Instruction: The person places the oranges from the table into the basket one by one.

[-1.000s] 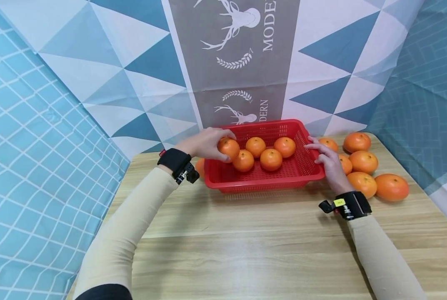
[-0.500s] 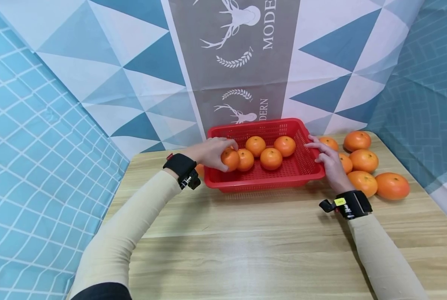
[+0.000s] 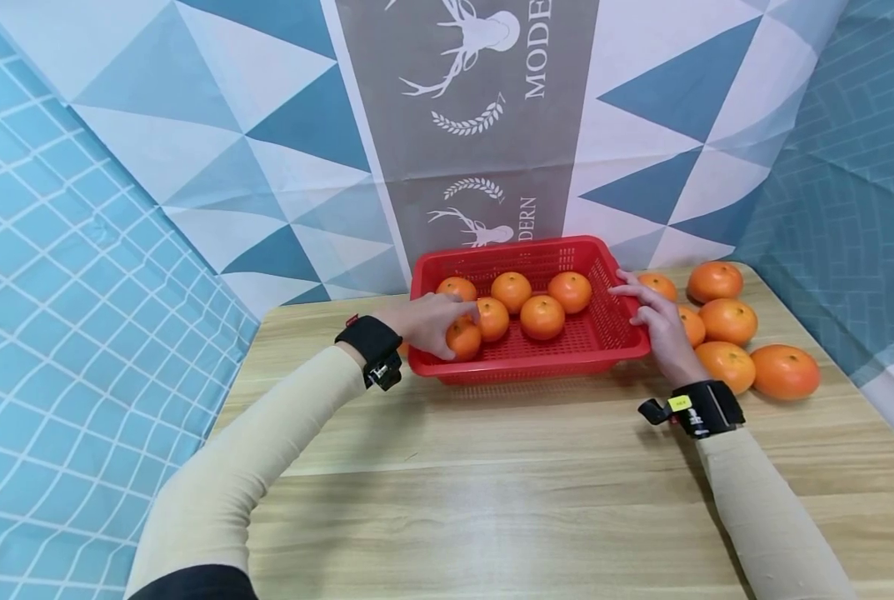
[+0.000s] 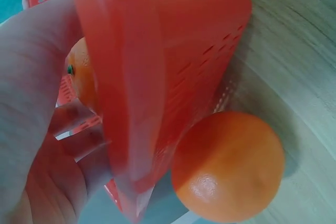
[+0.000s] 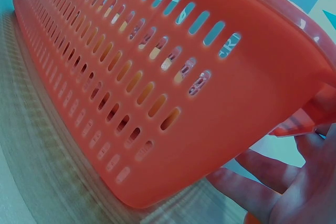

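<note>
The left hand (image 3: 430, 323) curls round an orange (image 3: 462, 340) inside the near-left corner of the red basket (image 3: 521, 367); settle it gently before releasing. The right hand (image 3: 656, 321), fingers loosely extended, touches the right rim.

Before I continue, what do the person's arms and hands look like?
The left hand and right hand are bare. Cream sleeves cover both forearms, with dark fabric at the left one's upper end. The black left strap carries a small red tag, the black right strap a yellow label.
</note>
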Tool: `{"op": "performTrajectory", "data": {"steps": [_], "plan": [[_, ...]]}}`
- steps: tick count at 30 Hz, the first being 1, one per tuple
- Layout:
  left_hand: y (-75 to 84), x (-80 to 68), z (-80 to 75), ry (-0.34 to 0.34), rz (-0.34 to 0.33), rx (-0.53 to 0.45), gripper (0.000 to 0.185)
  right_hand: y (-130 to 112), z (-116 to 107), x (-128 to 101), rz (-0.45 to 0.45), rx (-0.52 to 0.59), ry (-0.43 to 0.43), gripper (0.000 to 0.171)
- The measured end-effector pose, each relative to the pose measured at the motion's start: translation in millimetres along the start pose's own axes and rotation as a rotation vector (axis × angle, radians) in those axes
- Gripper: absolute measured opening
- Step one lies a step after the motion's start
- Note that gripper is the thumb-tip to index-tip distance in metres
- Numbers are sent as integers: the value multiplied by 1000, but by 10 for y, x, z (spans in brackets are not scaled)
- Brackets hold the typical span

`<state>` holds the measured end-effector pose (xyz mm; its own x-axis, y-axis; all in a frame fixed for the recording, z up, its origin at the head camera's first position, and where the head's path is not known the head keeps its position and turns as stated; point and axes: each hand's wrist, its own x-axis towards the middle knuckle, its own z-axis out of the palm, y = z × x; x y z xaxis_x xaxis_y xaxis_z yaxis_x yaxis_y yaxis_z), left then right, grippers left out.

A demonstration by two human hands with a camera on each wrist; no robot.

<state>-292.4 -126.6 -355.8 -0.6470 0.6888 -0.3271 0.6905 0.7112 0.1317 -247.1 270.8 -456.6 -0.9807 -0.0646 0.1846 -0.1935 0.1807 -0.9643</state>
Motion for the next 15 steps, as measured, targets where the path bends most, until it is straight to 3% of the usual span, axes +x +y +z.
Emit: {"op": "performTrajectory", "data": {"steps": [15], "plan": [[47, 86, 143, -73, 3, 82, 62, -8, -4, 5, -2, -1, -1, 57]]}}
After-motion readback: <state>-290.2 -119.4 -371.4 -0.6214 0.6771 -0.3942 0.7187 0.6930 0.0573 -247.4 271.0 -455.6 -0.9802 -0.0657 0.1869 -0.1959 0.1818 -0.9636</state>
